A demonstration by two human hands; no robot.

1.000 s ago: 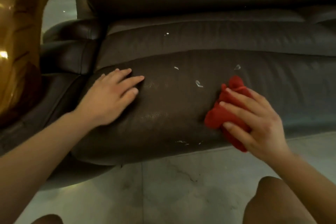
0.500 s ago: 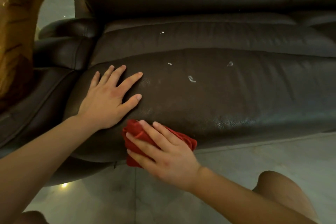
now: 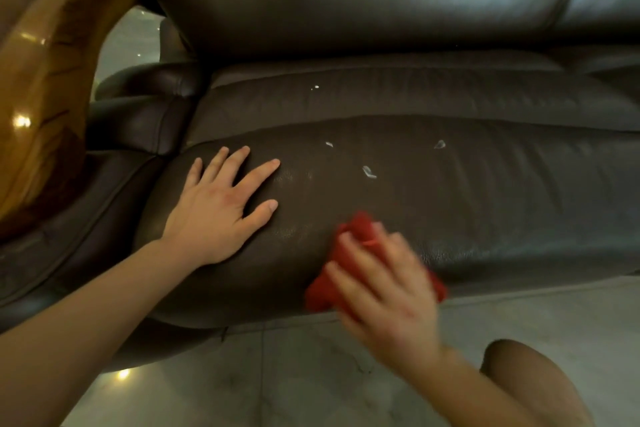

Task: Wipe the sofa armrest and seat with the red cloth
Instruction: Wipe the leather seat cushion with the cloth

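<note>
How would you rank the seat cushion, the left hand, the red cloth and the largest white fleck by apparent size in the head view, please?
1. seat cushion
2. left hand
3. red cloth, largely hidden under the right hand, so unsure
4. white fleck

Right hand (image 3: pixel 388 291) presses red cloth (image 3: pixel 349 253) on sofa seat (image 3: pixel 485 204).

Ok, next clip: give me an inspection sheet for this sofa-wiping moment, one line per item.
Surface: dark leather seat cushion, creased and glossy.
Job's things: red cloth bunched on the cushion's front edge; armrest at the left, untouched.
Clutter: small pale specks scattered on the seat, beyond the cloth.
Hands: left hand flat on the cushion, fingers spread; right hand pressing on the cloth, motion-blurred.
Cables: nothing seen.
Surroundings: pale tiled floor; glossy wooden furniture at far left; a knee lower right.
</note>
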